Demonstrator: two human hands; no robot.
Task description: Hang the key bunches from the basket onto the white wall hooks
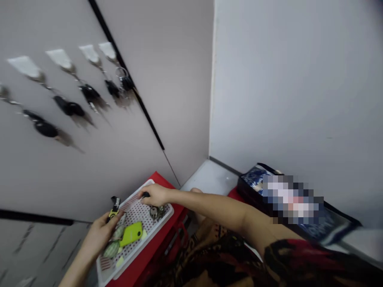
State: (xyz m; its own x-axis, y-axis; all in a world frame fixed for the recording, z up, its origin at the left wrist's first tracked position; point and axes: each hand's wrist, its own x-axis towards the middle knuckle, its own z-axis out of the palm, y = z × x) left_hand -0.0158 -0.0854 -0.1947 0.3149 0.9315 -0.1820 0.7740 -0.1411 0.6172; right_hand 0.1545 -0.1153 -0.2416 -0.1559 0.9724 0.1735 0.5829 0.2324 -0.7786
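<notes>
First, wall panel (89,167): grey-beige, filling the left of the view; dark seam running diagonally across it.

Adhesive hooks (60,59): white, in a slanting row on the panel; one more cut off at the left edge.

Key fobs (69,107): black, five, hanging from the hooks; blurred, with a metal ring (121,73) visible on the last.

Left hand (98,235): lower left, just beside the tray's near edge. Grip clamped on a black-and-yellow key tag (113,211), which stands up out of the fingers.

Plastic tray (128,265): white, perforated, lying at a slant to the view on the counter.

Tray contents: lime-green phone (131,234) at the middle; two striped green oval pieces (112,250) beside it, kind unclear.

Right hand (155,195): over the tray's far corner, forearm crossing from lower right. Grip closed on a small black item (145,194) at the fingertips.

Metal keys (156,212): on the tray, just below the right hand, not touched.

Red counter (179,211): under the tray.

Sleeve (299,259): dark red-and-black patterned, lower right.

Blue patterned bag (257,179): far right of the counter, partly pixelated.

Right wall (299,79): pale grey, behind the bag.
</notes>
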